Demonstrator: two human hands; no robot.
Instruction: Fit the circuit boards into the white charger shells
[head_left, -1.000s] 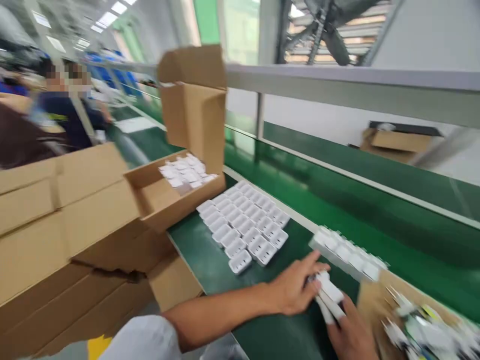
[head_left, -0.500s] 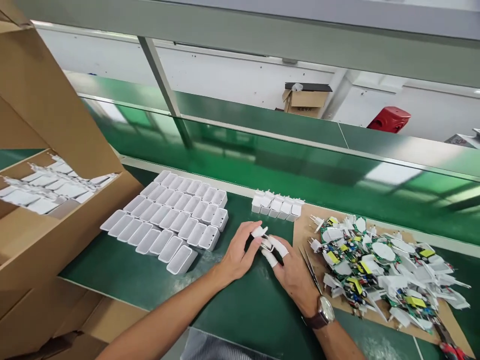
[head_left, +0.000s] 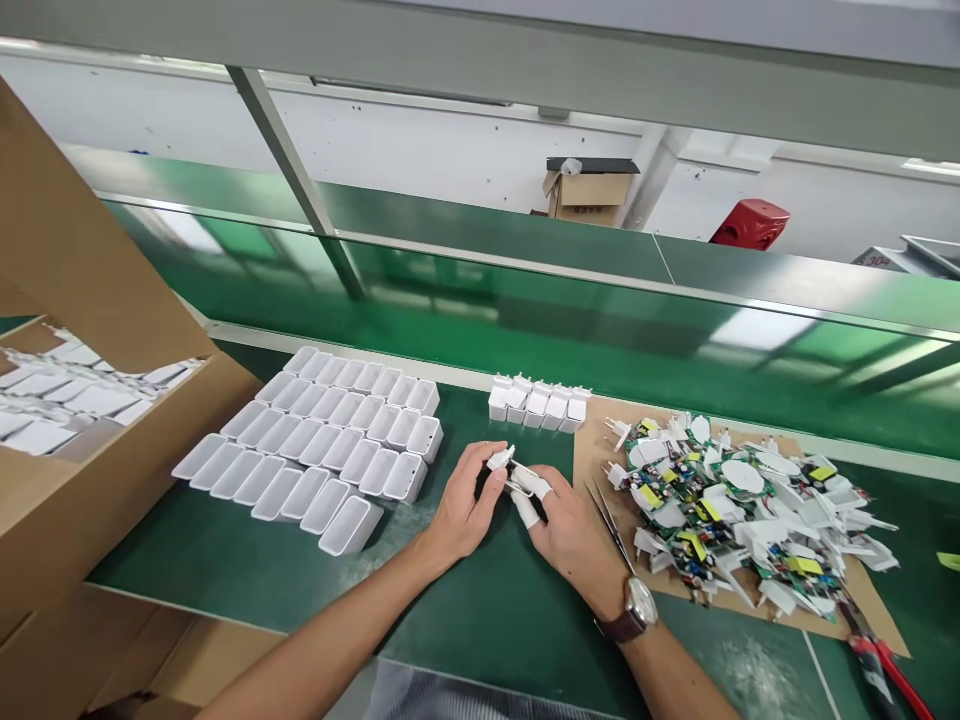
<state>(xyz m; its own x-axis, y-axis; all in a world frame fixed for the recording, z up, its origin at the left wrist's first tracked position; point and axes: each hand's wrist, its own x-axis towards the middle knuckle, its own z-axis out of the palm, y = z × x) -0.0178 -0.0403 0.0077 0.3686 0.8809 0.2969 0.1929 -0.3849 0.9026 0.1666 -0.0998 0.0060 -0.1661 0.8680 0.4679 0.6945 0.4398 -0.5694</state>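
Note:
My left hand point(head_left: 463, 502) and my right hand point(head_left: 568, 527) meet over the green mat point(head_left: 480, 620), together gripping a small white charger part point(head_left: 507, 470) between the fingertips. Some fingertips wear white finger cots. A watch sits on my right wrist. To the left lie rows of empty white charger shells point(head_left: 322, 445), open ends facing me. Behind my hands stands a short row of assembled white plugs point(head_left: 536, 403). To the right, a heap of circuit boards with plug caps point(head_left: 739, 510) lies on a cardboard sheet point(head_left: 874, 620). Tweezers point(head_left: 609, 520) lie by my right hand.
An open cardboard box point(head_left: 112, 440) of white shells stands at the left, its flap raised. A green conveyor belt point(head_left: 600, 330) runs behind a metal rail and a slanted post point(head_left: 292, 170). Red-handled cutters point(head_left: 885, 670) lie at the lower right. A carton and a red stool are on the far floor.
The view swung from the left, where other people and the box were, to the bench ahead. My hands stayed together on the small white part, shifting slightly left in view.

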